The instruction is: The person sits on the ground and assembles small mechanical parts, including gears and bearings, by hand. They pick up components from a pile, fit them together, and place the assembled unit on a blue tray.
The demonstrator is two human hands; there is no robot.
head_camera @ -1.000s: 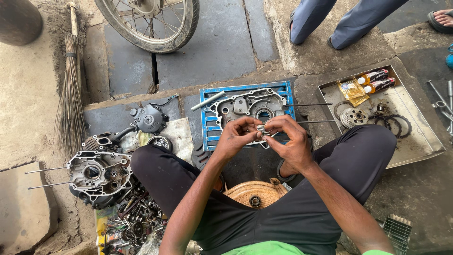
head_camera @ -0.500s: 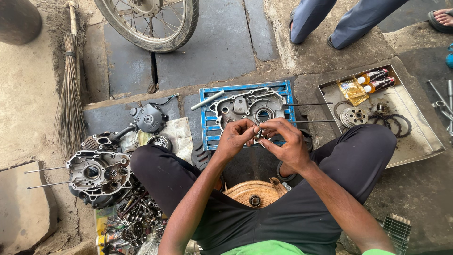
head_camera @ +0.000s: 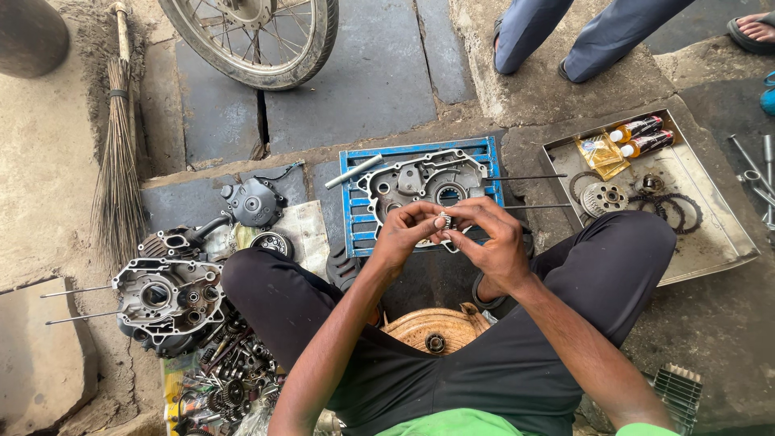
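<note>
Sitting cross-legged on the grey stone floor (head_camera: 379,73), the person works over a scatter of engine parts. A spoked motorcycle wheel with a black tyre (head_camera: 266,36) stands at the floor's far edge, and a bundled twig broom (head_camera: 117,169) lies along its left side. A shallow metal tray (head_camera: 710,242) on the right carries two small bottles, a yellow packet, a sprocket and thin rings. Directly ahead lies a blue slatted crate (head_camera: 355,210), and on it a grey cast-metal engine case half (head_camera: 416,182). A second grey engine case with long studs (head_camera: 165,299) sits by the left knee, near a heap of small gears. A rusty round drum (head_camera: 436,331) rests between the legs.

Both hands meet above the near edge of the crate. The left hand (head_camera: 408,234) and right hand (head_camera: 492,246) pinch a small silvery metal piece (head_camera: 446,220) between their fingertips, each grip narrow and closed on it, held in the air just above the case half.
</note>
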